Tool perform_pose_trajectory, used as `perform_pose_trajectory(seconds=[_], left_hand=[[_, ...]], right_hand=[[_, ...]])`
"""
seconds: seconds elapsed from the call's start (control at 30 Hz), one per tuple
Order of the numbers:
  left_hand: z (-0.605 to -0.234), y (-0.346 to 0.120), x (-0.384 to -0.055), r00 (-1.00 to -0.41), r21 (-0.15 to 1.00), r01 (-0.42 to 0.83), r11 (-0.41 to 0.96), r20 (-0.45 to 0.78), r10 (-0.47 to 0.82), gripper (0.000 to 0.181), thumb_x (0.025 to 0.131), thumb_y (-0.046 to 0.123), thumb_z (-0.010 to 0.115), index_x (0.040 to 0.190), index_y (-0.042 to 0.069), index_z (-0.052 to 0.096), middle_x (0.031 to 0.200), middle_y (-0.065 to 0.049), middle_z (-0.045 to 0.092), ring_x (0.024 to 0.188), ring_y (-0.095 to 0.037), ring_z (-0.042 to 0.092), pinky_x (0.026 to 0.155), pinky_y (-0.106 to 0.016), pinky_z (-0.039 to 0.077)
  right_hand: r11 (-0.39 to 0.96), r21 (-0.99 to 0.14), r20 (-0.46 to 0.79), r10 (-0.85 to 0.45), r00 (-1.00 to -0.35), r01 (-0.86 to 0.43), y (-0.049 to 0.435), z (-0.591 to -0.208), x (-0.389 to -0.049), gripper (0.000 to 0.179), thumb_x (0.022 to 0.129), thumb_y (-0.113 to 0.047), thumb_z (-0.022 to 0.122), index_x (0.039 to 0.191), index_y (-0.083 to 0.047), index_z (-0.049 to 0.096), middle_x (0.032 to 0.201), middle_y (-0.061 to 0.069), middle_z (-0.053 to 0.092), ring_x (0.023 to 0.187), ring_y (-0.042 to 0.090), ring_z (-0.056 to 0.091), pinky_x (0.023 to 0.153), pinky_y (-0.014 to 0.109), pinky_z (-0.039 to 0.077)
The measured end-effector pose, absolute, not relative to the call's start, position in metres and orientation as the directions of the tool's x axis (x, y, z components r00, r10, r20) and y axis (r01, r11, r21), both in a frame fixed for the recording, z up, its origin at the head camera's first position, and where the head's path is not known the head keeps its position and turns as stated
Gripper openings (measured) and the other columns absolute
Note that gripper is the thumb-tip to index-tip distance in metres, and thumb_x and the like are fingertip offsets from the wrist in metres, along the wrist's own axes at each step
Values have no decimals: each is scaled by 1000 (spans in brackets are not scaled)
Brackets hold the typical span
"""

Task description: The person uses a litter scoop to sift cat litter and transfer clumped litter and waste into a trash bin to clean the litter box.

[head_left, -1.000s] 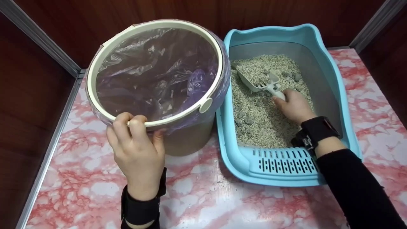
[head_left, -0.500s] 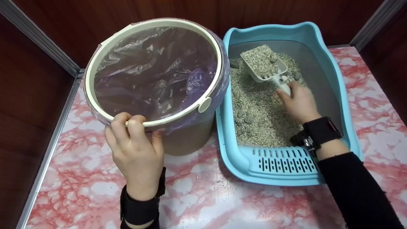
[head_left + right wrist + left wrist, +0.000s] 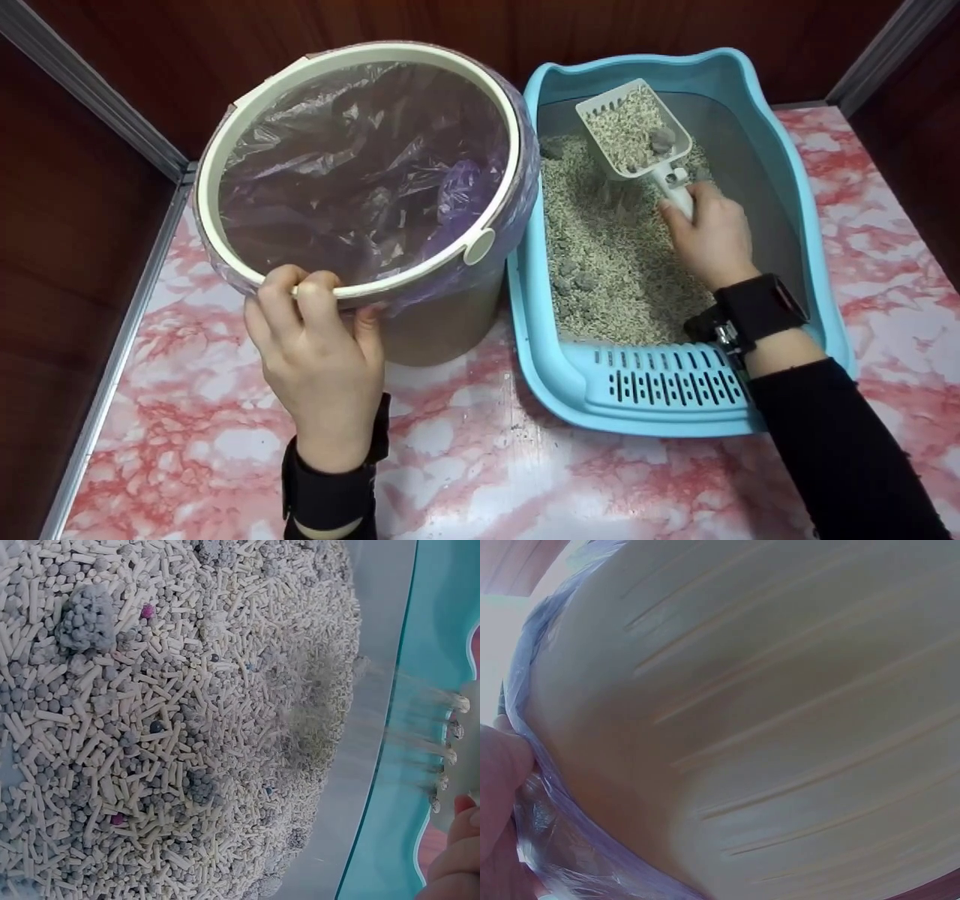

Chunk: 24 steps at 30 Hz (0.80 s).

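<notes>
My right hand (image 3: 712, 232) grips the handle of a pale litter scoop (image 3: 667, 169), raised above the cat litter (image 3: 615, 270) in the blue litter box (image 3: 536, 352). Litter pellets and grey clumps fill the scoop. In the right wrist view, pellets stream down from the slots of the scoop (image 3: 466, 765), blurred by motion. With curled fingers, my left hand (image 3: 319, 360) holds the front rim of a cream trash bin (image 3: 450, 322). A clear purple bag (image 3: 330, 157) lines this bin and folds over its rim. The left wrist view shows the ribbed bin wall (image 3: 780, 712) close up.
Bin and litter box stand side by side on a red-and-white marbled surface (image 3: 480, 480). Dark reddish-brown panels (image 3: 480, 22) with metal edge strips enclose the back and both sides. A slotted step (image 3: 667, 382) forms the front of the box.
My right hand has lifted the scoop out of the litter, up and slightly right, and pellets now fall through its slots. The left hand stays on the bin's rim.
</notes>
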<state>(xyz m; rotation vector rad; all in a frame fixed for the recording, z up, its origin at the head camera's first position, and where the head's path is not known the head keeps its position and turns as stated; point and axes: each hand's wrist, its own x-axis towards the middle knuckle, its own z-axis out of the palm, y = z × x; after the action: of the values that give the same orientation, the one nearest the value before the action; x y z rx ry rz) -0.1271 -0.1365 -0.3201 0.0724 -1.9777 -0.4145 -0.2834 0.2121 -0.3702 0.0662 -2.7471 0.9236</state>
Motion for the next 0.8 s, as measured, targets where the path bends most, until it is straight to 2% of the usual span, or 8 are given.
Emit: perform_pose_trajectory(seconds=[0.2,0.5,0.8], left_hand=[[-320,-137,-128,-433,322,138,937,870,-235,59,95,62,36,96,4,49,103,-20,48,86,-44,44,73,-56,42],[-320,-136,-128,-430,314,133,940,873,-230,58,96,60,36,96,4,49,103,-19,48,85,-44,43,71,-55,43],[-321,-136,-129,-423,309,141,941,878,-225,58,97,60,35,95,4,49,103,-20,48,84,-43,44,71,-55,42]], right_hand=[[801,-587,270,54,-961,-120,212,-369,-283,38,99,-27,56,113,8,54,90,25,60,74,40,55,65,50,40],[797,-584,340,66,-938,-155,212,-368,-282,41,100,-27,55,119,10,54,92,27,59,74,41,54,65,49,37],[821,-553,362,79,-929,-145,213,-367,-282,40,99,-27,57,118,7,55,93,27,61,77,45,55,67,56,40]])
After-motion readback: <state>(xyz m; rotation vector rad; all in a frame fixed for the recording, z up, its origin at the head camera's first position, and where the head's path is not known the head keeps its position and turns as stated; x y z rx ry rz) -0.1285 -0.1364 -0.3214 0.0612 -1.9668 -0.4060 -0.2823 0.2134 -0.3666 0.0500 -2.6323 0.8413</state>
